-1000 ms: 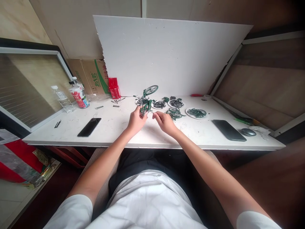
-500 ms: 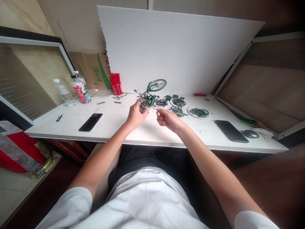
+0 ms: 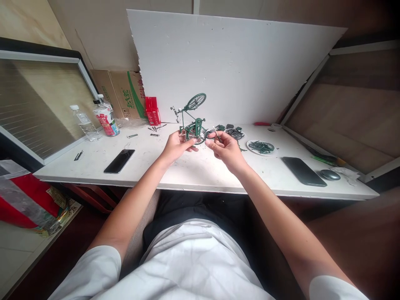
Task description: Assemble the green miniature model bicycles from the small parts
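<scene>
White and long, the bench (image 3: 193,171) runs from wall to wall with one big white foam board (image 3: 231,66) propped along its far edge. Behind the board's left end leans one cardboard box (image 3: 120,93) printed with green characters too small to read, and one small red carton (image 3: 152,110) stands just in front of it. Two bottles stand at the far left corner: a clear one (image 3: 83,123) and, beside it, one with a red label (image 3: 106,119) whose writing cannot be made out. Two dark phones lie flat, one (image 3: 119,161) near the front left edge and one (image 3: 302,171) toward the right end, with one grey mouse (image 3: 330,175) just beside the latter. At mid-bench, lifted above the surface, is one green model bicycle (image 3: 192,121), tilted with one wheel high; the left hand (image 3: 176,146) pinches its lower wheel. The right hand (image 3: 226,148) is closed on one thin metal pin (image 3: 216,133) beside that wheel. Behind the hands sit two round white dishes of green parts (image 3: 261,146), the nearer dish (image 3: 234,133) partly hidden.
</scene>
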Motion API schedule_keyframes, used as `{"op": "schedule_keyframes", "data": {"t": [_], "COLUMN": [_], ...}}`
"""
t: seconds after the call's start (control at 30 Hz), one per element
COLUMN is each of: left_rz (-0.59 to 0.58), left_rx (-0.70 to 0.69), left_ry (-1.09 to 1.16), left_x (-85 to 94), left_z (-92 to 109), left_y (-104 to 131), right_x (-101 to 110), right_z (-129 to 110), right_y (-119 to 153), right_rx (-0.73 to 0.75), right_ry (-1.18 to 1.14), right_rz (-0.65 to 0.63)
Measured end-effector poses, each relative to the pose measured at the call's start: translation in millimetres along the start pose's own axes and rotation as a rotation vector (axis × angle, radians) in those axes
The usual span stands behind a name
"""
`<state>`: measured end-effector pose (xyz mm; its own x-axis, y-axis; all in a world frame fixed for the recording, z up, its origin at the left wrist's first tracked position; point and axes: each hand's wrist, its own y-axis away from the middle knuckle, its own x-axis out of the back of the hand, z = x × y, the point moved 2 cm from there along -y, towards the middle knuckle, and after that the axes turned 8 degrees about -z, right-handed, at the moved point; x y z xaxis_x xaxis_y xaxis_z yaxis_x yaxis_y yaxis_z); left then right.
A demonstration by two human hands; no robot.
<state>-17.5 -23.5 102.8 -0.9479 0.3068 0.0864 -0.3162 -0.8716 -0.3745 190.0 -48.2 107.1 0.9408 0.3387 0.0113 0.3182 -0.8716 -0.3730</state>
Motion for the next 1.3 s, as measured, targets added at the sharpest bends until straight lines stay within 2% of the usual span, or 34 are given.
{"op": "schedule_keyframes", "data": {"t": [0.33,0.6,0.77,0.97,1.3], "left_rz": [-0.065,-0.086,-0.088,-0.042,-0.049], "left_rx": [-0.015,-0.024,0.010,0.092,0.111], "left_ry": [-0.008,0.006,0.017,0.049,0.073], "left_x": [-2.2,-5.8,-5.9,-5.8,-7.7], "left_z": [2.8,4.2,6.2,7.5,16.6], "left_y": [2.6,4.4,4.2,3.6,7.6], "right_x": [1.9,7.5,6.7,5.9,6.5], "right_z": [-0.3,-2.3,-1.8,3.8,10.5], "right_y": [-0.1,-0.3,0.7,-1.6,-3.6], "right_rx": [0.177,0.240,0.216,0.168,0.171], "right_ry": [0.235,0.261,0.300,0.341,0.342], "right_rz": [0.114,0.161,0.172,0.111,0.082]}}
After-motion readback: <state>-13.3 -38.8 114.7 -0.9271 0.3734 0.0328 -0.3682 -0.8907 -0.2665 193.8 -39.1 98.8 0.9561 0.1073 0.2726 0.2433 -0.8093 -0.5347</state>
